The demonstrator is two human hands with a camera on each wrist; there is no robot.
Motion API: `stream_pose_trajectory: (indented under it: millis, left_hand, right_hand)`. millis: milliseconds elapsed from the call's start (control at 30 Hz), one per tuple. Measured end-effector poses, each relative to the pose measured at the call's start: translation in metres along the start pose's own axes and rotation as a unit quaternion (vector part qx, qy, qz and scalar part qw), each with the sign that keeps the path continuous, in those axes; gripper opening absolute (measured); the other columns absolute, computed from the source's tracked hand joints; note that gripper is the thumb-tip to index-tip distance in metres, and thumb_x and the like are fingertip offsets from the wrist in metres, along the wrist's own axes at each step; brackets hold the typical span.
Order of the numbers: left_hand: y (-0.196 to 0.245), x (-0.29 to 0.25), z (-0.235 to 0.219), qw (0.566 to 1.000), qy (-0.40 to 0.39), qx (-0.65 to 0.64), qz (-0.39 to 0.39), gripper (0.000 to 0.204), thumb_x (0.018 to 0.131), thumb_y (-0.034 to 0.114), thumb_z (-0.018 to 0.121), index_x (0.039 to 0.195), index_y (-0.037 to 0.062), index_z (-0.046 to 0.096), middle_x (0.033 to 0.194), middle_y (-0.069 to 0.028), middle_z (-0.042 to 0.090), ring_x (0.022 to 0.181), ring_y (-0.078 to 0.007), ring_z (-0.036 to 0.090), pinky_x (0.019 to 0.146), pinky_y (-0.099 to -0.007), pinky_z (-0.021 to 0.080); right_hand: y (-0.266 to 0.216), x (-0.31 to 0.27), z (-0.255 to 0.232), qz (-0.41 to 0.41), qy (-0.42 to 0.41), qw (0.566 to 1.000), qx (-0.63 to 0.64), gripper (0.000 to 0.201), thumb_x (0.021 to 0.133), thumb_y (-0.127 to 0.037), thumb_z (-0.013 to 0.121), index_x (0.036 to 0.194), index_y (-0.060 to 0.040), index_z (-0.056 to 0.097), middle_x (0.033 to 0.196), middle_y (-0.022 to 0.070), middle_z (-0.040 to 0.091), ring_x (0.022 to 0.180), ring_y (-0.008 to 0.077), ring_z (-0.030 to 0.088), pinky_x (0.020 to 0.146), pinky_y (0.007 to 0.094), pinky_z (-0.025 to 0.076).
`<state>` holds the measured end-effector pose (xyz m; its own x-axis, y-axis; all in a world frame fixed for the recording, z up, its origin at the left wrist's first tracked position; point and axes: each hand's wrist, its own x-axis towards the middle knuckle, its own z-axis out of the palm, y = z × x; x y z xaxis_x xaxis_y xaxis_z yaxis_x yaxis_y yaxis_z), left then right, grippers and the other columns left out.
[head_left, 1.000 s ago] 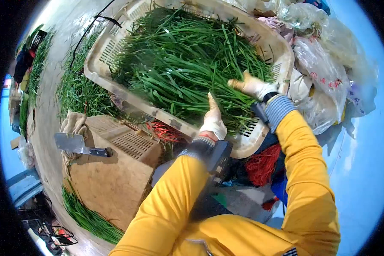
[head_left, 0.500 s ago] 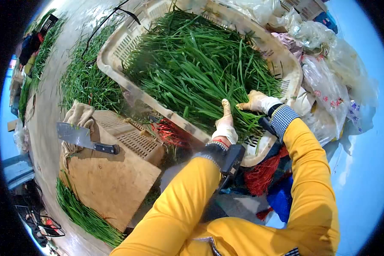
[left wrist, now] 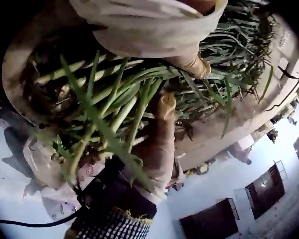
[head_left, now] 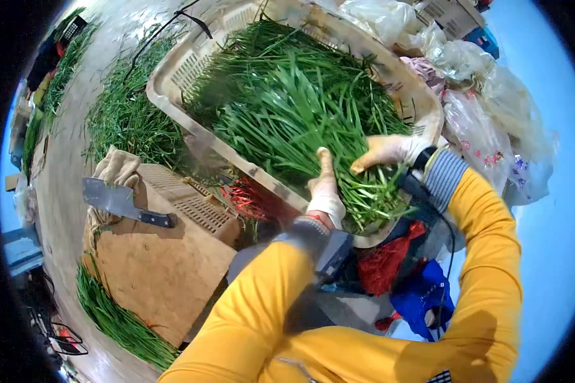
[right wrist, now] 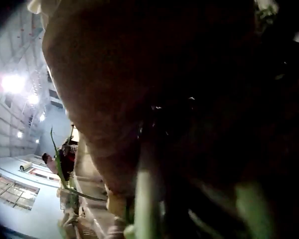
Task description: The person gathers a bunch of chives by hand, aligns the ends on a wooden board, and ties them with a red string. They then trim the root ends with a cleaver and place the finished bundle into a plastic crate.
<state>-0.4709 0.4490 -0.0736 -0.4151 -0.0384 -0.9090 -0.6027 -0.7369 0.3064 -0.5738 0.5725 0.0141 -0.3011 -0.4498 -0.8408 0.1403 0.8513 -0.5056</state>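
Observation:
A pale plastic crate (head_left: pixel 252 171) in the head view is heaped with long, flat green leaves (head_left: pixel 249 115) that look like Chinese chives. At its near end both gloved hands grip a bunch of chives (head_left: pixel 370 198) from opposite sides. My left hand (head_left: pixel 327 188) has its thumb along the near side, its fingers hidden under the stalks. On the far side, my right hand (head_left: pixel 390 152) holds the stalks with its thumb toward the left one. Pale stem ends (left wrist: pixel 99 129) cross between the hands in the left wrist view. A dark glove (right wrist: pixel 114 99) blocks most of the right wrist view.
A cleaver (head_left: pixel 124 203) and cloth gloves (head_left: pixel 118 169) lie on a wooden board (head_left: pixel 153 268) to the left, beside a slotted crate (head_left: pixel 195 198). Loose greens (head_left: pixel 131 118) cover the floor. Plastic bags (head_left: pixel 485 134) pile up at right; red strands (head_left: pixel 390 258) hang below the crate.
The hands have come together around the chives, the right turning inward over them. The bunch's stem ends have been drawn toward the near end of the crate, its leaves fanning away.

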Motion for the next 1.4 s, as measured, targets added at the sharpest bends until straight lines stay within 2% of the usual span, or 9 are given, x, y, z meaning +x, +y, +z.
stream_pose_trajectory:
  millis: [200,367,533,567,700,900,1000,1200,1400]
  left_hand:
    - [0.029,-0.052,-0.002,0.945,-0.308,-0.109,-0.02,0.085,0.076,0.077,0.046,0.13,0.0114,0.048,0.123,-0.0095,0.057,0.106,-0.0279,0.057,0.091,-0.0456,0.048]
    - [0.015,-0.04,-0.005,0.951,-0.251,-0.14,-0.115,0.079,0.079,0.074,0.046,0.127,0.0119,0.052,0.119,-0.0099,0.06,0.103,-0.0296,0.059,0.09,-0.047,0.048]
    - [-0.038,0.045,-0.009,0.981,-0.139,-0.115,-0.066,0.074,0.083,0.071,0.044,0.124,0.011,0.055,0.116,-0.0098,0.062,0.097,-0.0294,0.061,0.089,-0.0468,0.048]
    - [-0.04,0.054,-0.009,0.991,-0.1,-0.049,-0.074,0.074,0.083,0.071,0.044,0.124,0.0105,0.055,0.116,-0.0099,0.063,0.097,-0.0296,0.061,0.088,-0.0459,0.048]
    - [-0.033,0.047,-0.009,0.997,-0.048,0.019,-0.061,0.099,0.073,0.074,0.056,0.131,-0.0053,0.044,0.128,-0.0153,0.054,0.107,-0.0278,0.056,0.092,-0.039,0.045]
    - [-0.012,-0.012,0.004,0.993,0.035,0.096,-0.052,0.113,0.069,0.082,0.049,0.143,0.0001,0.027,0.147,-0.0168,0.032,0.133,-0.0299,0.031,0.109,-0.0475,0.023]
    - [-0.004,-0.035,-0.004,0.981,-0.151,-0.014,-0.122,0.106,0.068,0.079,0.054,0.141,0.0056,0.032,0.139,-0.0141,0.043,0.119,-0.032,0.047,0.097,-0.0555,0.038]
    - [-0.028,0.011,-0.01,0.977,-0.209,-0.008,-0.028,0.095,0.071,0.073,0.059,0.138,0.0102,0.037,0.127,-0.0114,0.054,0.107,-0.0283,0.055,0.088,-0.049,0.047]
    - [-0.008,-0.023,-0.014,0.953,-0.285,-0.022,-0.101,0.089,0.07,0.076,0.053,0.129,0.0101,0.047,0.114,-0.0107,0.061,0.099,-0.0271,0.062,0.085,-0.0466,0.052]
  right_hand:
    - [-0.052,-0.029,-0.038,-0.002,-0.011,0.997,-0.08,0.046,0.077,-0.04,0.071,0.106,-0.0044,0.063,0.084,0.0002,0.065,0.07,0.0103,0.056,0.062,0.0267,0.046]
    - [-0.029,-0.022,-0.027,0.036,0.043,0.996,-0.071,0.049,0.076,-0.048,0.07,0.097,-0.0053,0.061,0.074,-0.0029,0.055,0.06,0.0084,0.048,0.052,0.0252,0.041]
    - [0.06,0.018,0.022,0.049,0.133,0.979,0.146,0.094,0.075,-0.032,0.076,0.142,-0.0008,0.019,0.078,0.0009,0.058,0.061,0.0077,0.049,0.05,0.0224,0.039]
    - [0.071,0.015,0.027,0.015,0.151,0.975,0.163,0.083,0.068,-0.049,0.076,0.127,0.0003,0.044,0.108,0.0129,0.06,0.091,0.0193,0.058,0.075,0.0323,0.049]
    - [0.065,-0.002,0.017,-0.001,0.266,0.964,-0.024,0.106,0.062,-0.056,0.077,0.137,0.0053,0.033,0.135,0.0261,0.044,0.126,0.0345,0.044,0.106,0.0348,0.033]
    - [0.127,0.038,-0.014,0.013,0.257,0.965,-0.049,0.117,0.07,-0.085,0.041,0.142,0.0055,0.025,0.144,0.0266,0.032,0.134,0.0347,0.032,0.11,0.0385,0.027]
    - [0.132,0.049,0.003,0.06,0.244,0.966,-0.063,0.115,0.071,-0.085,0.039,0.143,0.0028,0.025,0.144,0.0263,0.031,0.135,0.0343,0.031,0.11,0.038,0.026]
    - [0.195,0.12,0.031,-0.126,0.087,0.971,0.181,0.069,0.091,-0.059,0.043,0.135,-0.0058,0.043,0.13,0.0076,0.05,0.117,0.019,0.045,0.103,0.0328,0.032]
    - [0.026,-0.02,0.02,-0.102,0.224,0.966,-0.081,0.084,0.075,-0.072,0.051,0.125,-0.0041,0.053,0.118,0.0218,0.06,0.108,0.0364,0.058,0.092,0.037,0.045]
